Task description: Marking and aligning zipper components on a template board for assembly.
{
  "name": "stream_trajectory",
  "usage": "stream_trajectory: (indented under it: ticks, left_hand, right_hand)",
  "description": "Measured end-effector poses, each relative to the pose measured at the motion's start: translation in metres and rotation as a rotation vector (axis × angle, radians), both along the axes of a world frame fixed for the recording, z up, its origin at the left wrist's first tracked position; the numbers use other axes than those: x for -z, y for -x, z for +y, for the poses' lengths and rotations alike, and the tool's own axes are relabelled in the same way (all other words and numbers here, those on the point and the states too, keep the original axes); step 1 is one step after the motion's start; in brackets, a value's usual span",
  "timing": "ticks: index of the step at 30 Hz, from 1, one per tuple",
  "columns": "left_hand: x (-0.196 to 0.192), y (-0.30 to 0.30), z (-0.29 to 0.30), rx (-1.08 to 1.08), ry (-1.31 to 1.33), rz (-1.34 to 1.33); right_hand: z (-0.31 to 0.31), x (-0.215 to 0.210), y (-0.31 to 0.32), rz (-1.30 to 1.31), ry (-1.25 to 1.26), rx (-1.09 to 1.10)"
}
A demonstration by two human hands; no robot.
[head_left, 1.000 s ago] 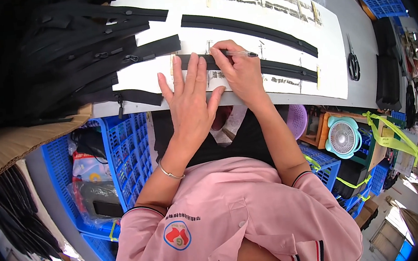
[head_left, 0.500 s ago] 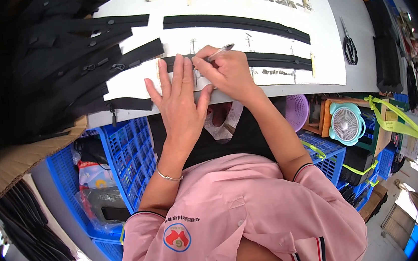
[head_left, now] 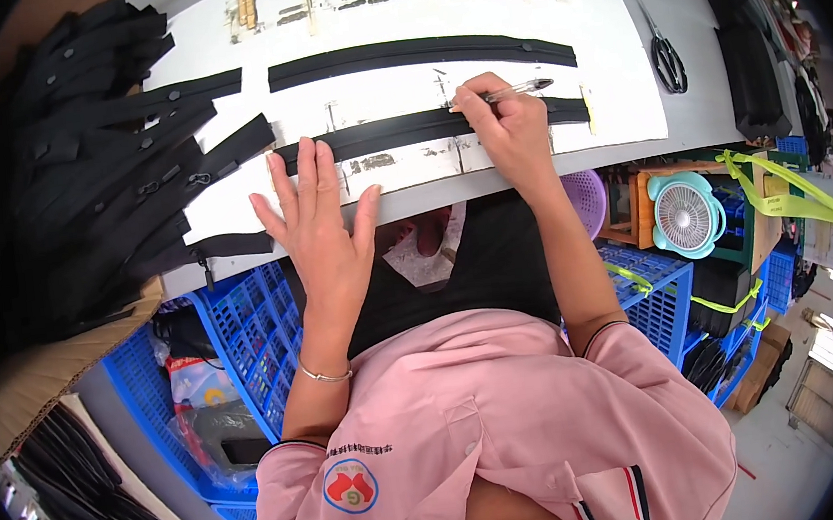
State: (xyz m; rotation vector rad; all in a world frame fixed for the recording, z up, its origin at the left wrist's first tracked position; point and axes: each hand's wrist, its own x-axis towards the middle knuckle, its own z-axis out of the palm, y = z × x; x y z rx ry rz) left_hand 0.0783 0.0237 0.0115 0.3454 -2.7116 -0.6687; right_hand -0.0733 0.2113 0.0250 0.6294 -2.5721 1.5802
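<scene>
A black zipper strip (head_left: 380, 136) lies straight across a white board (head_left: 607, 51) that carries dark marked lines. Its left end is under the fingertips of my left hand (head_left: 315, 215), which lies flat with fingers spread and holds nothing. My right hand (head_left: 513, 140) grips a clear pen (head_left: 527, 87) with a dark end, its fingers closed around the barrel over the right half of the strip. The pen's tip is hidden by the fingers. Farther back, a second black zipper strip (head_left: 397, 56) lies roughly parallel to the first.
Many black zipper strips with pulls (head_left: 76, 162) are heaped at the left. Black-handled scissors (head_left: 666, 60) lie right of the board, near a black bundle (head_left: 752, 77). Below the table edge are blue plastic crates (head_left: 242, 327), a purple basket (head_left: 586, 201) and a small turquoise fan (head_left: 685, 216).
My right hand has moved right along the strip with the pen, away from my left hand. My left hand remains at the strip's left end. The whole view has shifted slightly.
</scene>
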Motion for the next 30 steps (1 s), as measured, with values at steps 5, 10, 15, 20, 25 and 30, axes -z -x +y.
stream_trajectory:
  ticks: [5, 10, 15, 20, 25, 30]
  left_hand:
    - [-0.006, 0.019, 0.022, 0.085, -0.080, 0.119]
    - [-0.006, 0.056, 0.051, 0.235, -0.238, 0.266]
    - [0.000, 0.073, 0.054, 0.128, -0.204, 0.344]
    - [-0.001, 0.074, 0.054, 0.120, -0.219, 0.323]
    - [0.000, 0.075, 0.055, 0.114, -0.221, 0.313]
    - [-0.001, 0.076, 0.056, 0.122, -0.235, 0.323]
  right_hand:
    - [0.000, 0.000, 0.000, -0.056, -0.007, 0.020]
    - [-0.001, 0.006, 0.002, 0.018, 0.008, 0.030]
    - [0.002, 0.005, 0.002, 0.052, -0.142, -0.014]
    - [0.006, 0.010, 0.002, 0.040, -0.046, -0.016]
    - [0.012, 0.005, 0.002, -0.054, -0.047, -0.115]
    - [0.012, 0.008, 0.003, 0.107, -0.062, -0.133]
